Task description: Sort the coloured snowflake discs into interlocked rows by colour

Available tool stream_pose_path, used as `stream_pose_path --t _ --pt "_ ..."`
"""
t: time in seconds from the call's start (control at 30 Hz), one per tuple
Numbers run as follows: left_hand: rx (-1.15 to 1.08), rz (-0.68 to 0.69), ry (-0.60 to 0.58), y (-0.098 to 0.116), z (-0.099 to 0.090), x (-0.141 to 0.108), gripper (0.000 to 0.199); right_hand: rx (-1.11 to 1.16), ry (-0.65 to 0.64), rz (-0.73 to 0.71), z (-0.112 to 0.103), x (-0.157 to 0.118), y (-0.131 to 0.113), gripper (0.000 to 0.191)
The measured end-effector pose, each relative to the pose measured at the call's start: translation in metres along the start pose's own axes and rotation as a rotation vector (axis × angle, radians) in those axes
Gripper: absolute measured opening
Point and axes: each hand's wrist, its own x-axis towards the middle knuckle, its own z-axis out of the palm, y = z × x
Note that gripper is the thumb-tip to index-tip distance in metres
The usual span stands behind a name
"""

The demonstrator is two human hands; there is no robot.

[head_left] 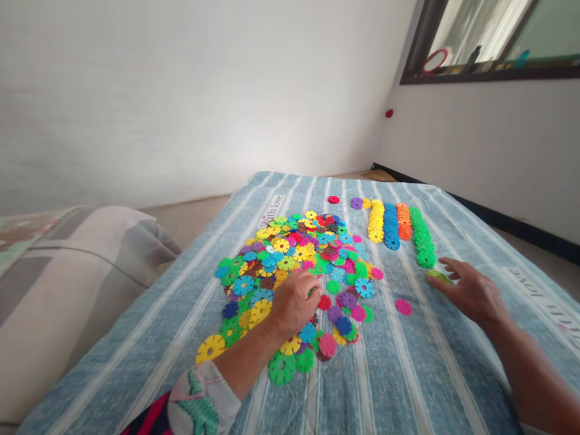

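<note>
My left hand (294, 299) is over a heap of colourful notched plastic snowflake discs (300, 253), its fingers curled inward. A bit of green shows by its fingertips, but I cannot make out what they grip. Off to the right, my right hand (478, 293) has a yellow-green snowflake disc (437, 276) between thumb and fingers, close to the near end of a row of overlapping green discs (422, 238). Beside that row run shorter orange (403, 222), blue (391, 226) and yellow (376, 222) rows. A loose pink disc (403, 307) lies between my hands.
A striped blue-grey cloth (385, 386) covers the surface under the discs. Single red (333, 199) and purple (356, 203) discs lie toward the far edge, with an orange one (367, 203) beside the purple. Bedding (104, 266) is at left; a white wall (194, 103) stands behind.
</note>
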Motion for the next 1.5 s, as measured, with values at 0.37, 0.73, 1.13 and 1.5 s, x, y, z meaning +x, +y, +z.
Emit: stream_pose_path --t 0.37,0.73,1.13,1.5 --pt "-0.007 -0.017 0.006 0.0 0.0 0.001 0.02 0.172 0.228 -0.501 0.007 -0.027 -0.072 0.021" --pt "0.03 -0.041 0.02 0.001 -0.004 0.001 0.02 0.384 -0.182 -0.983 -0.008 -0.085 -0.167 0.022" --pt "0.033 -0.033 0.044 0.002 -0.005 0.002 0.02 0.263 -0.113 -0.861 0.01 -0.09 -0.181 0.027" --pt "0.015 -0.029 0.048 -0.002 -0.004 0.003 0.023 0.256 -0.132 -0.874 0.011 -0.096 -0.181 0.024"
